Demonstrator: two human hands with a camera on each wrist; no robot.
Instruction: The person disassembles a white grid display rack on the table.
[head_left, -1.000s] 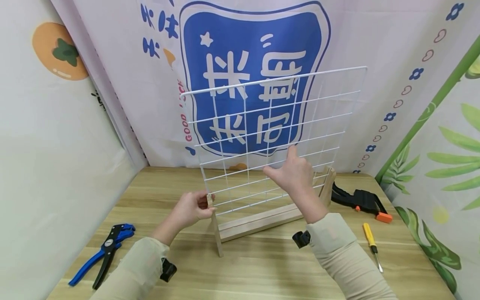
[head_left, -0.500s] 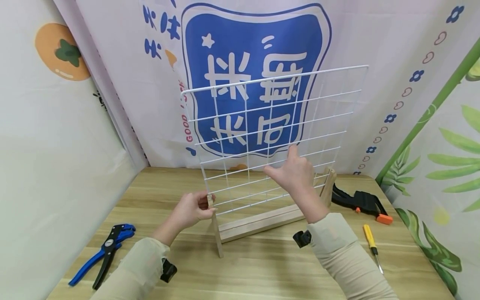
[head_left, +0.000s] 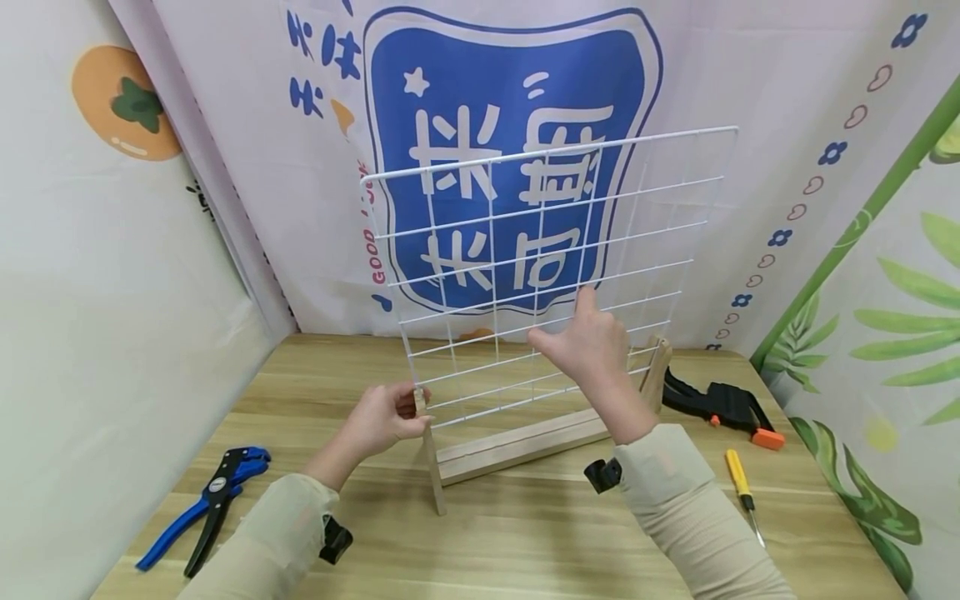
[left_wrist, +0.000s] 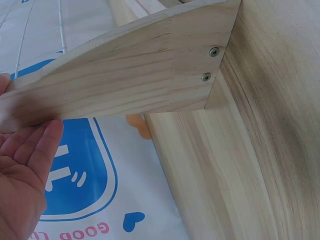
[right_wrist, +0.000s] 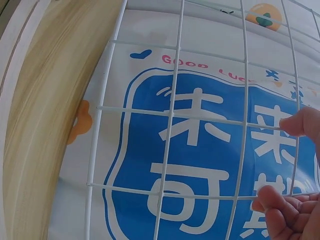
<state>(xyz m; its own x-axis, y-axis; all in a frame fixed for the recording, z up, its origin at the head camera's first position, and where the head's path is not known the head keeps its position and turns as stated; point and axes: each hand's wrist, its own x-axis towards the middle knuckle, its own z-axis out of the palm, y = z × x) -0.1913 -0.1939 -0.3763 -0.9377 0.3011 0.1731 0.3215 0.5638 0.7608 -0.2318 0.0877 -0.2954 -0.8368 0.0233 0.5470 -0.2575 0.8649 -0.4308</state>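
Note:
My left hand (head_left: 382,417) pinches the top of the left wooden side piece (head_left: 433,475) of a stand, thumb on one side and fingers on the other. In the left wrist view, that side piece (left_wrist: 125,75) shows a curved edge and two screw heads near its base. A white wire grid panel (head_left: 547,153) stands upright between the stand's two sides, its lowest wire above the wooden crosspiece (head_left: 517,446). My right hand (head_left: 592,346) holds the grid near its middle. The right wrist view has its thumb and curled fingers (right_wrist: 287,212) at the wires.
Blue-and-black wire strippers (head_left: 217,492) lie at the left of the wooden table (head_left: 487,550). To the right are a black bar clamp (head_left: 723,404) with orange parts and a yellow-handled screwdriver (head_left: 738,475). A printed cloth (head_left: 705,67) hangs behind the table.
The wire grid has risen slightly, its left end most, with my right hand still on it. My left hand and the wooden stand stay in place.

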